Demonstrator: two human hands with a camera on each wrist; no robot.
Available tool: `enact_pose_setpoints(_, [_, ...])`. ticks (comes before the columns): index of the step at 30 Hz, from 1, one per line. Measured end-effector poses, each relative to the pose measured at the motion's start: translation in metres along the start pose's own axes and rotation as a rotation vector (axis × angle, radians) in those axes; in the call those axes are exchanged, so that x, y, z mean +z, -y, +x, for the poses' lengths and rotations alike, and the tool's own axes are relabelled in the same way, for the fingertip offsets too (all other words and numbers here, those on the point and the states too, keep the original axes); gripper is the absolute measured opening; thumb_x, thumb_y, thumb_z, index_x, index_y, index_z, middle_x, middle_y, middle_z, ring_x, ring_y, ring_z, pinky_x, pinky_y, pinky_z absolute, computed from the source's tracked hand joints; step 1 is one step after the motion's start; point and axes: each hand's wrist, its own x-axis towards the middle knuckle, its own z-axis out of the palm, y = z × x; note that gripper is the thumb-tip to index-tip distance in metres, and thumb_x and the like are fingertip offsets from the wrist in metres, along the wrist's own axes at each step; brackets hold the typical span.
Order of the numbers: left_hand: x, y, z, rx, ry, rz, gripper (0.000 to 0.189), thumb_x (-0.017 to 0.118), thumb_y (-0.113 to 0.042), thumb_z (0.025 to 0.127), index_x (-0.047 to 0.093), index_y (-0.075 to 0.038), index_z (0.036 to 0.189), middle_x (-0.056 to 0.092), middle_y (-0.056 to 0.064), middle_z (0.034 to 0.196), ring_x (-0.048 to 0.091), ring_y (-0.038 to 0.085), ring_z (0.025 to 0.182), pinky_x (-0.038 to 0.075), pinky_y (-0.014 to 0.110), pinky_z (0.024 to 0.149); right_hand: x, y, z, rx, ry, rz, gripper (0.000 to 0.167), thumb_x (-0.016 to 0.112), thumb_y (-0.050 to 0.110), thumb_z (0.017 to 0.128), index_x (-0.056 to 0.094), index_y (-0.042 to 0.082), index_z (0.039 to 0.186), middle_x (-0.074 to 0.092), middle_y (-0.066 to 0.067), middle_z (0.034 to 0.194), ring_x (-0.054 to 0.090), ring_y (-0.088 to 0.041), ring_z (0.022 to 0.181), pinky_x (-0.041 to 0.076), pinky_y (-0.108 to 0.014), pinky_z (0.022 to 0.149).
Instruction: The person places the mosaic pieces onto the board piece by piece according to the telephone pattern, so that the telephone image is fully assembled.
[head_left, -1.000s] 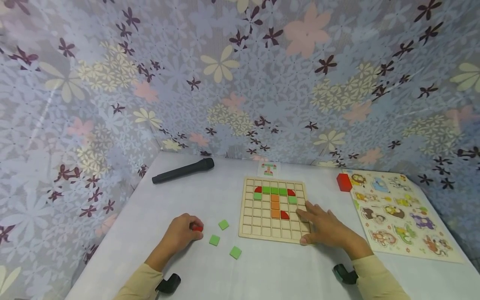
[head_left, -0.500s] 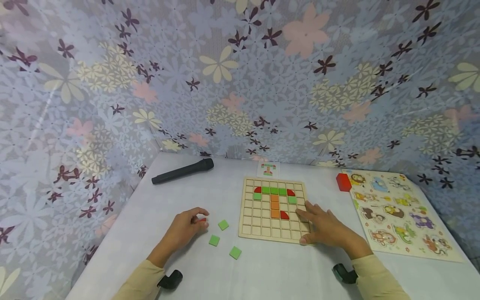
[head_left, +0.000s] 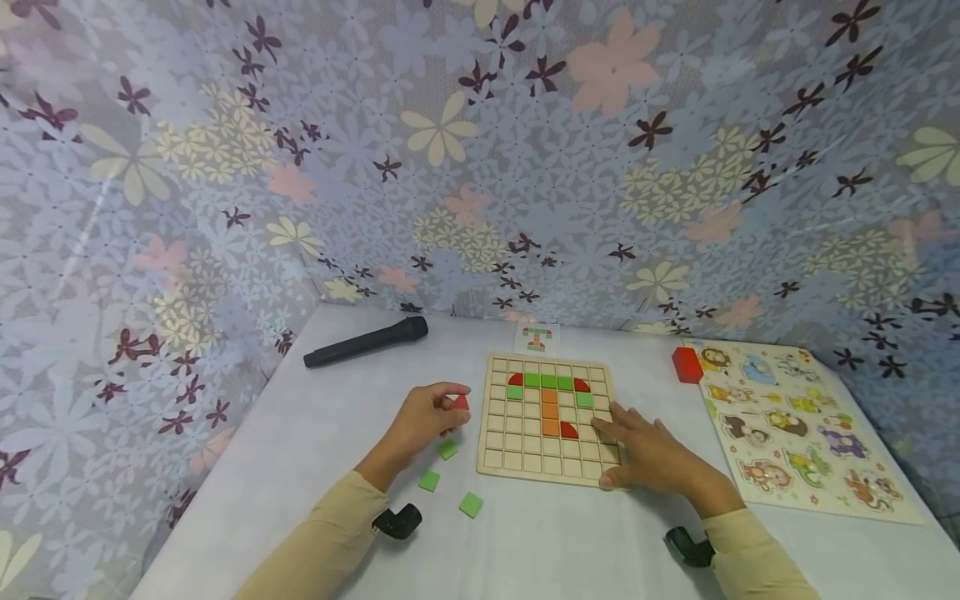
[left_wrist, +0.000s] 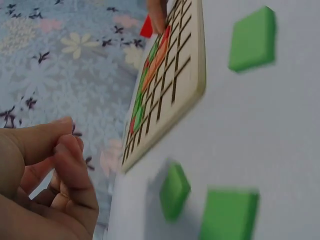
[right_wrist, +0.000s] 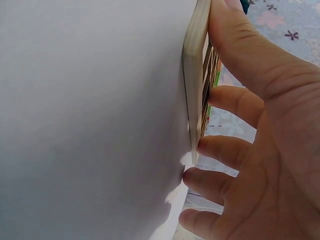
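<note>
My left hand (head_left: 416, 423) pinches a small red tile (head_left: 460, 402) between thumb and fingertips, just left of the wooden grid board (head_left: 510, 454). One pointed corner of that tile shows in the head view; fingers hide it in the left wrist view. Red, green and orange tiles sit in the board in a T-like pattern, with a red quarter-round tile (head_left: 568, 430) beside the orange column's foot. My right hand (head_left: 654, 454) rests its thumb and fingers along the board's right edge, fingers fairly straight (right_wrist: 235, 102). Loose green tiles (head_left: 429, 481) lie left of the board.
A pattern card (head_left: 537, 338) lies behind the board. At the back left is a black microphone (head_left: 366, 342). A red block (head_left: 687, 365) stands by an animal picture puzzle (head_left: 806, 433) on the right. A flowered cloth (head_left: 480, 167) hangs behind the table.
My left hand has lifted the red tile and carried it right and away from me, over the loose green tiles toward the board. My right hand has stayed at the board's edge.
</note>
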Motion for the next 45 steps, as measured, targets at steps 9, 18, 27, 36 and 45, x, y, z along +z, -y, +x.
enact_pose_setpoints(9, [0.041,-0.008,0.024,0.006,0.067,0.107,0.041,0.077,-0.005,0.089,0.065,-0.006,0.129,0.068,0.004,0.086,0.065,0.025,0.073,0.051,0.032,0.064,-0.002,0.001,-0.001,-0.002,0.004,0.004,0.099,0.081,0.058,0.074,0.047,0.009,0.153,0.023,-0.031,0.162,0.021,-0.06,0.145,0.015,-0.08,0.108])
enact_pose_setpoints(18, [0.072,-0.003,0.036,0.041,0.059,0.27,0.031,0.079,-0.01,0.087,0.071,-0.009,0.117,0.066,-0.001,0.086,0.059,0.013,0.075,0.048,0.027,0.065,-0.002,0.002,0.0,-0.012,-0.011,-0.016,0.1,0.082,0.059,0.072,0.048,0.009,0.152,0.026,-0.032,0.161,0.024,-0.06,0.144,0.017,-0.081,0.106])
enact_pose_setpoints(27, [0.093,-0.001,0.041,0.156,0.067,0.5,0.025,0.08,-0.014,0.088,0.076,-0.01,0.113,0.06,-0.003,0.092,0.054,0.01,0.083,0.046,0.028,0.075,-0.001,0.0,0.0,-0.009,-0.012,-0.004,0.101,0.082,0.06,0.072,0.047,0.009,0.152,0.025,-0.032,0.161,0.024,-0.06,0.144,0.016,-0.081,0.106])
enact_pose_setpoints(36, [0.098,-0.003,0.042,0.151,0.078,0.597,0.024,0.081,-0.013,0.087,0.077,-0.013,0.111,0.06,-0.006,0.089,0.052,0.007,0.081,0.045,0.023,0.071,0.0,-0.003,0.002,-0.006,-0.012,-0.011,0.101,0.082,0.06,0.071,0.049,0.01,0.152,0.026,-0.032,0.161,0.024,-0.06,0.144,0.017,-0.081,0.106])
enact_pose_setpoints(45, [0.1,-0.006,0.041,0.146,0.089,0.567,0.031,0.08,-0.008,0.086,0.076,-0.012,0.116,0.066,-0.007,0.087,0.055,0.006,0.079,0.047,0.023,0.072,0.001,-0.002,0.002,-0.002,-0.02,-0.007,0.101,0.083,0.061,0.07,0.05,0.009,0.151,0.027,-0.032,0.161,0.025,-0.06,0.144,0.017,-0.081,0.106])
